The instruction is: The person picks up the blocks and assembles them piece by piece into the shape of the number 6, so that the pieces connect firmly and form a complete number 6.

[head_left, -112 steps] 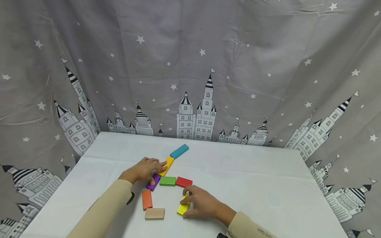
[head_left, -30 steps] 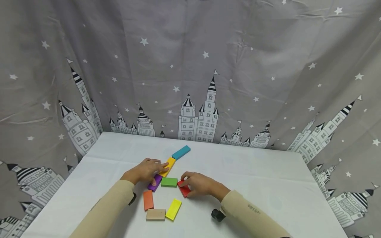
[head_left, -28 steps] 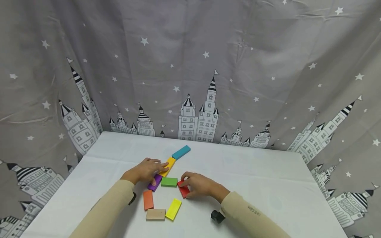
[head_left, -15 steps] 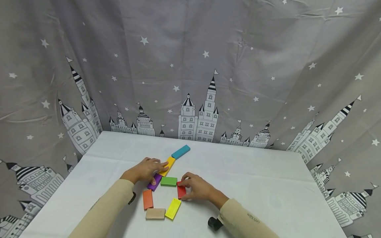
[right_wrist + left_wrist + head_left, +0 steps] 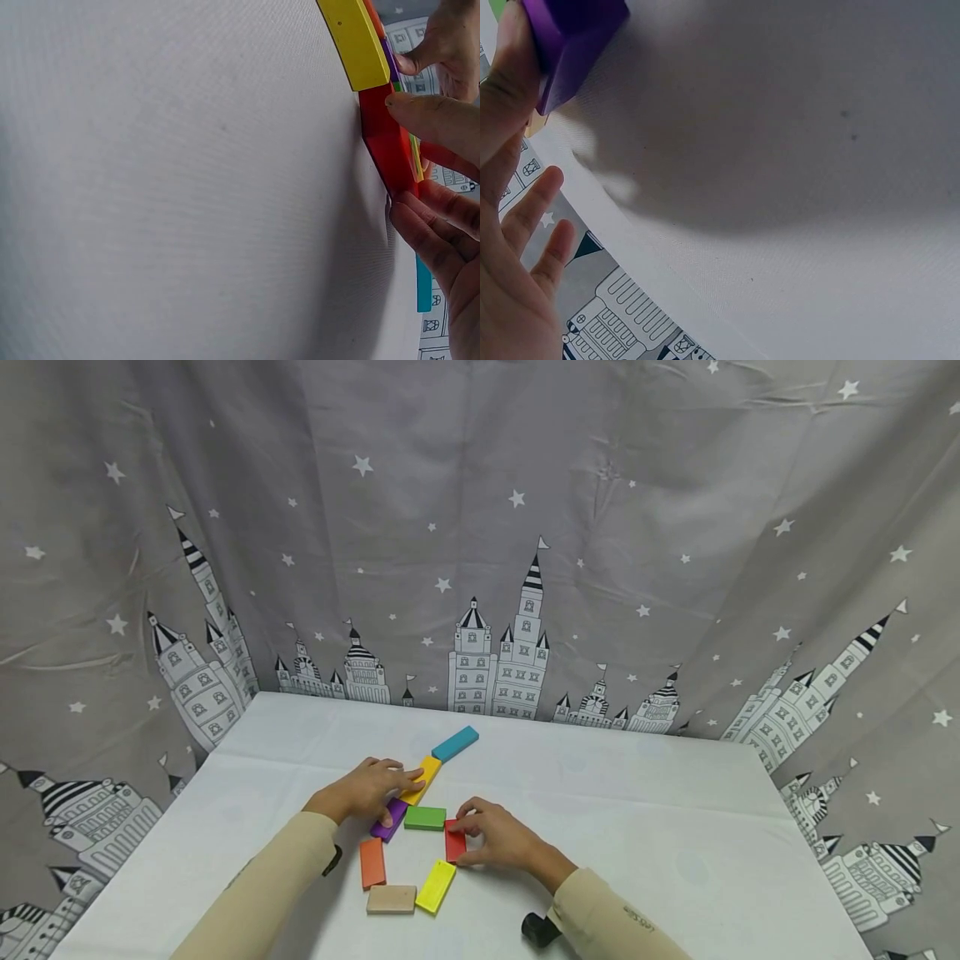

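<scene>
With thumb and fingertips, my right hand [image 5: 498,837] pinches a red block [image 5: 453,846] lying flat on the white table. One end of it lies by the right end of the green block [image 5: 425,818], the other close to the lemon-yellow block [image 5: 437,887]. In the right wrist view the red block [image 5: 390,146] meets the lemon-yellow one [image 5: 358,46] at a corner. My left hand [image 5: 366,789] rests its thumb on the purple block [image 5: 384,829] and its outstretched fingers on the golden-yellow block [image 5: 429,770], partly covering both.
An orange block [image 5: 372,863] and a plain wooden block [image 5: 392,899] continue the loop at the near left. A blue block [image 5: 455,744] extends the golden-yellow one at the back. Behind the white table [image 5: 637,835] hangs a grey castle-print curtain [image 5: 637,527].
My right hand has left the lemon-yellow block, now shifted left against the wooden one. It has swung the red block from sideways to pointing toward me. My left hand stays in place.
</scene>
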Motion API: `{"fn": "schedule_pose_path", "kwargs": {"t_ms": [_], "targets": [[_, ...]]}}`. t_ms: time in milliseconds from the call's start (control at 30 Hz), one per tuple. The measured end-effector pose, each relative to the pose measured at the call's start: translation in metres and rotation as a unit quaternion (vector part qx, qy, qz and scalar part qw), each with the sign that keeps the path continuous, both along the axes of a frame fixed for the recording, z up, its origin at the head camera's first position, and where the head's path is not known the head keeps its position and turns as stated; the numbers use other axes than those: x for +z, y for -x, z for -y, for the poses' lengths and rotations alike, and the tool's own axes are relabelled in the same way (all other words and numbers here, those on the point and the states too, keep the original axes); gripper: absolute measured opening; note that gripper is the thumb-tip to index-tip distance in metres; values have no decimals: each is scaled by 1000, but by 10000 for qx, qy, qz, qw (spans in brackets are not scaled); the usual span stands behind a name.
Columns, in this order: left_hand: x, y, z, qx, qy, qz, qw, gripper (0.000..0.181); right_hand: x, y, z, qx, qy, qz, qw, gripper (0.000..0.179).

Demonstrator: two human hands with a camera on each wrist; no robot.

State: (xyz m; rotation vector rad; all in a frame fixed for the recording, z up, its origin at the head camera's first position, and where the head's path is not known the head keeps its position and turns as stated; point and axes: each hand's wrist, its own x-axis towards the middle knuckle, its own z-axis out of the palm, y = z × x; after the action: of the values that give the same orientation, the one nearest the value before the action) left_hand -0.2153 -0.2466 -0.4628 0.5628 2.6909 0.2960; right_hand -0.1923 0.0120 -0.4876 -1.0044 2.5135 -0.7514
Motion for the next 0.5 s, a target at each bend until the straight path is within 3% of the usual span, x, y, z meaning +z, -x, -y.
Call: {"fn": "schedule_pose_path", "kwargs": {"t_ms": [233, 500], "targets": [[-1, 1, 0, 113, 10, 37, 9999, 69, -3, 1, -3, 9, 94, -86, 9999, 47], [-1, 1, 2, 39, 6, 45, 10000, 68, -9, 2, -25, -553, 525, -24, 9971, 52]]}}
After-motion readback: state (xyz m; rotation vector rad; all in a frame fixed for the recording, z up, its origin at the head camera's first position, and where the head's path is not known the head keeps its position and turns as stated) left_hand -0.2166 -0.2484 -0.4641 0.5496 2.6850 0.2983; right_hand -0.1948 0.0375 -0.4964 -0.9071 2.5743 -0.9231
